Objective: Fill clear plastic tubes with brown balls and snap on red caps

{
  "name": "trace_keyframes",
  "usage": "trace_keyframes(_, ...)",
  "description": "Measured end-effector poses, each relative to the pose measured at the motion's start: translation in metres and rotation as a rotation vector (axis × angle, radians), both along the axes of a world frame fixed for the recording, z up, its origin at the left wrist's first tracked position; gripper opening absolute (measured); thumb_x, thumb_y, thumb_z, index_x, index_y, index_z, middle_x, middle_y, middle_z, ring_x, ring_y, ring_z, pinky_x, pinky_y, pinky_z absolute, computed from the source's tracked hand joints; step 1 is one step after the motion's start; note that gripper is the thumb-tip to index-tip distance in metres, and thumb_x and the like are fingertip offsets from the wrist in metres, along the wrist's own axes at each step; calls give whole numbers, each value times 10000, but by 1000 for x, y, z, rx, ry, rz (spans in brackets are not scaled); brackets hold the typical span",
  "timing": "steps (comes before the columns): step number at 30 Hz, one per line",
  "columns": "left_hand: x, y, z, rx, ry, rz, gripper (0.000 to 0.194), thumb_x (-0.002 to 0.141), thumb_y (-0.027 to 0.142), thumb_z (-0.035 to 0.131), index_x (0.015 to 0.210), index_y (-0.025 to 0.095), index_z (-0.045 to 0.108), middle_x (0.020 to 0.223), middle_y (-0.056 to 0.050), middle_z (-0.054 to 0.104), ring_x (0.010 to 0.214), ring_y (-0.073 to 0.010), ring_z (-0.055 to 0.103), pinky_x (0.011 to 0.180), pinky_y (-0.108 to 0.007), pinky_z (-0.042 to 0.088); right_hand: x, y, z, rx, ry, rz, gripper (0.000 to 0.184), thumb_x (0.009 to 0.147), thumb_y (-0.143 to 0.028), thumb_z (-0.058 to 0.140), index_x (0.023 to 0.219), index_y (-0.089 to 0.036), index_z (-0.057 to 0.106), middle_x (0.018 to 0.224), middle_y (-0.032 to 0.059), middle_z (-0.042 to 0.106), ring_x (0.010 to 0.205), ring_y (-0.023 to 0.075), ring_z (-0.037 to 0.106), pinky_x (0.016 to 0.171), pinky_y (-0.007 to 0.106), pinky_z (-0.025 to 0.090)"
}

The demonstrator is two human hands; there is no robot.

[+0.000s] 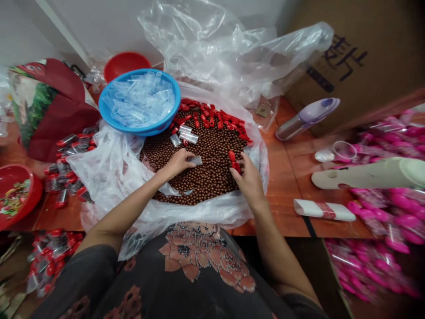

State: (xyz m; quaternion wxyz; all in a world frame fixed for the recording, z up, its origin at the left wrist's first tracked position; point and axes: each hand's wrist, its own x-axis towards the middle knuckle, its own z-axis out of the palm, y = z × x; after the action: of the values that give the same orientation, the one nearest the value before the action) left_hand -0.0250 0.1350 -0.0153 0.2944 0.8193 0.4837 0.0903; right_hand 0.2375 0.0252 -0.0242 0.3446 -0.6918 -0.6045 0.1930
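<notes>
A heap of small brown beads (207, 170) lies on a transparent plastic sheet (109, 166), with red plastic caps (212, 119) scattered along its far side. My left hand (177, 163) pinches a small transparent plastic tube (195, 160) above the beads. My right hand (248, 181) rests at the heap's right edge, its fingertips closed on a red cap (236, 167). Several more transparent tubes (184, 134) lie on the beads. A blue plastic basin (109, 110) full of transparent tubes overlaps the heap's far left edge.
Red-capped tubes (63, 170) lie on the wooden table (285, 195) at left, near a red bowl (15, 199) of mixed items. A red basin (124, 64) stands behind. At right are a cardboard box (341, 57), a flask (307, 119) and pink packaged items (388, 150).
</notes>
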Motion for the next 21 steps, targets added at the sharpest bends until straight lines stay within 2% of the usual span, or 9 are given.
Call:
trace_keyframes(5,46,-7,2,-16,35,-91,392,785,341,703,1160,229,718,912,-49,640,874,-217,580,800,-303,434,4,-32,4,-80,-146,-64,434,908,-341,492,1324,-230,549,1073,106,559,955,269,596,879,477,510)
trace_keyframes(9,82,-7,8,-24,47,-100,393,782,313,705,1163,220,713,934,-58,648,903,-227,597,835,-310,443,5,-42,2,-84,-117,-84,391,920,-327,475,1269,-207,604,1056,114,559,947,263,599,883,468,514)
trace_keyframes(12,101,-7,10,-48,5,-93,372,755,298,727,1110,186,725,1000,-80,664,947,-241,601,873,-320,440,6,-44,-1,-36,-39,-85,359,923,-345,490,1225,-213,632,1088,113,615,1005,265,606,928,461,499)
trace_keyframes(15,103,-6,12,-85,-33,-84,354,729,261,742,1074,185,725,994,-68,695,935,-233,611,871,-314,438,8,-46,-3,27,72,-70,341,941,-354,478,1225,-242,630,1160,93,660,1076,249,612,980,453,476)
trace_keyframes(21,77,2,18,-223,-18,-58,229,729,230,716,948,203,781,834,-25,737,778,-194,628,761,-288,434,12,-49,-5,25,174,-165,427,942,-435,483,1311,-246,583,1225,106,653,1123,246,605,1000,478,467)
